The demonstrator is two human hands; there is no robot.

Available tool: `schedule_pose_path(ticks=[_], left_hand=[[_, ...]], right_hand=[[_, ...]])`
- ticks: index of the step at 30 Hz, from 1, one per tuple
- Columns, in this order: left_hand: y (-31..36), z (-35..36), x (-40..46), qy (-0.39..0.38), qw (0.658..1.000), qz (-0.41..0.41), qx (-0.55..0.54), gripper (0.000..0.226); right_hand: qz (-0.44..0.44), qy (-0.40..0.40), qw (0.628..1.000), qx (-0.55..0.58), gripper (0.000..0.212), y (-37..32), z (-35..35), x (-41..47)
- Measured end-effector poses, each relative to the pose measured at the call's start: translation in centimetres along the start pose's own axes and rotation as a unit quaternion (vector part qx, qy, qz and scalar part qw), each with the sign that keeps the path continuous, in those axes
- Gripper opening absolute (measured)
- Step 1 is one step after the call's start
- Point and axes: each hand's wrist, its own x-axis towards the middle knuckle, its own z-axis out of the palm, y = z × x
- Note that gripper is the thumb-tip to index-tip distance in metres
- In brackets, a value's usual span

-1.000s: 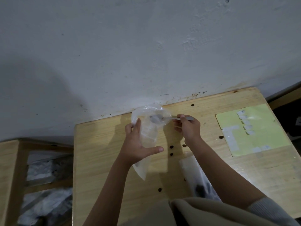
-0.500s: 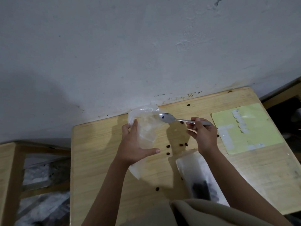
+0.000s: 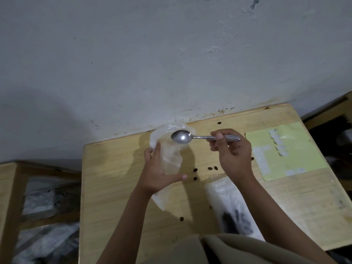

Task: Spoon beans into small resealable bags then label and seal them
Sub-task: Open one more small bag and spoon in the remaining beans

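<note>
Since half a second ago my right hand (image 3: pixel 233 155) has drawn the plain steel spoon (image 3: pixel 192 137) a little clear of the bag mouth; its bowl now shows bare, no beans in it, hanging at the 3 o'clock rim of the opening. Right grip: thumb and fingers pinched round the handle. My left hand (image 3: pixel 159 172) wraps the crumpled clear plastic resealable bag (image 3: pixel 169 157) at its middle, thumb out toward 3 o'clock, mouth held up toward the wall at 12 o'clock. Whether any beans sit inside it I cannot tell. The clear supply bag of dark beans (image 3: pixel 231 212) lies flat at 5 o'clock, under my right forearm. Loose dark beans (image 3: pixel 212 168) lie scattered on the pale wooden table (image 3: pixel 118 187). Risks, as I judge them: the limp bag mouth may fold shut and the next spoonful spill; my forearm may drag the supply bag; stray beans may roll off the edge. The yellow-green sheet of white sticker labels (image 3: pixel 285 149) lies at 3 o'clock; no writing or brand is legible anywhere.
</note>
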Motion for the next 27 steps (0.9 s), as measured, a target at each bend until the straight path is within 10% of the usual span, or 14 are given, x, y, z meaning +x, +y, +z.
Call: schedule_pose_path(ticks=[27], left_hand=[[-2.0, -2.0, -1.1, 0.074, 0.99, 0.018, -0.118, 0.087]], right_hand=[[-0.031, -0.024, 0.988, -0.152, 0.013, 5.3, 8.0, 1.8]])
